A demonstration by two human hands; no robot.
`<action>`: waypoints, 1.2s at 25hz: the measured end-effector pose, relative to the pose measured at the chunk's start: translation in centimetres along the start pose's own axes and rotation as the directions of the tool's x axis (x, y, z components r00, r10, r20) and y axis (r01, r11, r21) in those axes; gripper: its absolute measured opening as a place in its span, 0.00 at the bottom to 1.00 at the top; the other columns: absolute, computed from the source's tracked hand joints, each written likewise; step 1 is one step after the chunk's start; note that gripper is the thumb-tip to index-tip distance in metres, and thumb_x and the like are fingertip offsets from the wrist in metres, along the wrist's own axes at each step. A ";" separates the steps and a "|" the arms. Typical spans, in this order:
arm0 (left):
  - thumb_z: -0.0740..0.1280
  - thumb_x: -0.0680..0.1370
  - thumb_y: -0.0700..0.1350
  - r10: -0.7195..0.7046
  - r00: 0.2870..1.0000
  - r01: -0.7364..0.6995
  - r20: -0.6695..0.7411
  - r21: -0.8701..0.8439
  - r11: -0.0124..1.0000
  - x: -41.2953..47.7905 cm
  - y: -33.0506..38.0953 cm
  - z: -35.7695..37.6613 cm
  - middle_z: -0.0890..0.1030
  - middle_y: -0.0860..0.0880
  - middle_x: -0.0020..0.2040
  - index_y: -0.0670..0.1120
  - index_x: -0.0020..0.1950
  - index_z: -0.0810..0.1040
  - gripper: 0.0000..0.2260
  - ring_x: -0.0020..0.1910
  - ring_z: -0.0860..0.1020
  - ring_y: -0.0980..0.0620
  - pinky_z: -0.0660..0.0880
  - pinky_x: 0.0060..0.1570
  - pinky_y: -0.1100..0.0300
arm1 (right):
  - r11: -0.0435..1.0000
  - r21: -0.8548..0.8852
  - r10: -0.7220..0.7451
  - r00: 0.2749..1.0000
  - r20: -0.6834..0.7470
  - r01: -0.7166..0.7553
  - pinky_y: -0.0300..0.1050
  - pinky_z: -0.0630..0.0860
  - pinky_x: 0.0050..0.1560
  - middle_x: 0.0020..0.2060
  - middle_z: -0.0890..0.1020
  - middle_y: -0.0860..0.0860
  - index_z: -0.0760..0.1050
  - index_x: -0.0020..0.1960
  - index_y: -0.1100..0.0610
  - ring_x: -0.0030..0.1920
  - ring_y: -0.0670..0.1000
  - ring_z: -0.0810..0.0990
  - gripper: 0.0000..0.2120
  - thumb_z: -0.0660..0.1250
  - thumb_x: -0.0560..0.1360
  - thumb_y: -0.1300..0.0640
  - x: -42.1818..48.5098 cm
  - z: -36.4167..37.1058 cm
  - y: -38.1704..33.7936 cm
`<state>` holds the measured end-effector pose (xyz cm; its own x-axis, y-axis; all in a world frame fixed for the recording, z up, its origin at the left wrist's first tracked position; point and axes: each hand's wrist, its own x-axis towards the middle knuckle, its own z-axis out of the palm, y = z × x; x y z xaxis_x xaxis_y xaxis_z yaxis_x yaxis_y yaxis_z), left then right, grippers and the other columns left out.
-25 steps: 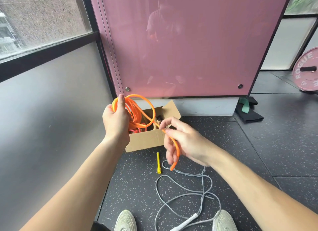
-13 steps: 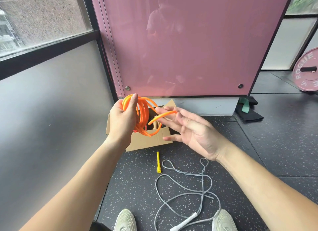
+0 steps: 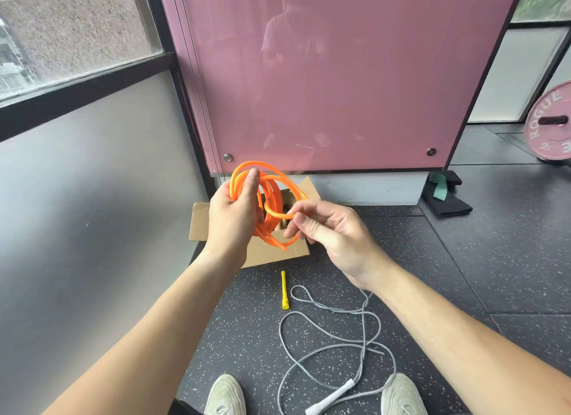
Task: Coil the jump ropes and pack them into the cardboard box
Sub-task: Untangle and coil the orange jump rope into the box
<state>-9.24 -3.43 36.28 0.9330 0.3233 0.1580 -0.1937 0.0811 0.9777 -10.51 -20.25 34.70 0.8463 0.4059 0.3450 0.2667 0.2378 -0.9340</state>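
Now right hand [image 3: 327,229] grip pinched on orange jump rope [image 3: 272,192], no longer splayed, left hand [image 3: 231,217] clamped round its coil

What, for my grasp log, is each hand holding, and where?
Left hand grips the orange jump rope by its bundled coils; right hand pinches a loose strand.

1. The right hand [image 3: 329,232] is curling its fingers, spread flat before, and pinching the loose end of the orange rope [image 3: 273,198] at the coil's 4 o'clock.
2. That end, earlier dangling toward 6 o'clock, is now looping across the coil.
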 end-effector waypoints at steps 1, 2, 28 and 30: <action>0.68 0.79 0.58 -0.026 1.000 0.026 -0.005 -0.013 1.000 0.1 0.0 -0.1 0.80 0.32 0.39 0.39 0.48 0.76 0.21 0.35 0.75 0.45 0.79 0.40 0.35 | 1.000 0.004 0.011 1.000 0.016 -0.011 0.32 0.72 0.43 0.35 0.84 0.51 0.79 0.50 0.58 0.38 0.43 0.81 0.04 0.66 0.78 0.61 0.0 -0.1 0.0; 0.68 0.79 0.59 -0.039 0.999 0.038 -0.012 -0.025 0.999 0.0 0.0 -0.1 0.81 0.29 0.43 0.37 0.50 0.76 0.22 0.38 0.77 0.42 0.79 0.44 0.31 | 1.000 -0.001 0.022 0.999 0.027 -0.022 0.32 0.72 0.44 0.34 0.83 0.50 0.79 0.50 0.58 0.38 0.43 0.80 0.04 0.66 0.79 0.63 0.0 -0.2 0.1; 0.63 0.80 0.53 -0.053 0.935 0.134 0.350 -0.212 0.968 -1.3 0.5 1.0 0.56 0.54 0.28 0.51 0.29 0.74 0.19 0.26 0.55 0.56 0.55 0.28 0.60 | 0.827 -0.545 -0.331 0.902 -0.277 0.136 0.45 0.77 0.34 0.35 0.80 0.48 0.74 0.44 0.51 0.32 0.48 0.80 0.16 0.81 0.68 0.50 0.5 -0.9 2.1; 0.63 0.79 0.53 -0.030 0.921 0.114 0.388 -0.194 0.974 -1.5 0.5 1.2 0.54 0.52 0.29 0.51 0.30 0.76 0.18 0.26 0.54 0.55 0.54 0.29 0.59 | 0.871 -0.485 -0.280 0.886 -0.368 0.074 0.50 0.78 0.34 0.35 0.83 0.50 0.68 0.47 0.47 0.32 0.52 0.82 0.24 0.82 0.65 0.49 0.4 -0.5 1.9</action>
<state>-10.33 -5.00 36.71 0.9830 -0.0708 0.1696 -0.1414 0.2983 0.9439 -9.43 -20.11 33.04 0.8452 -0.0317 0.5335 0.5187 -0.1913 -0.8333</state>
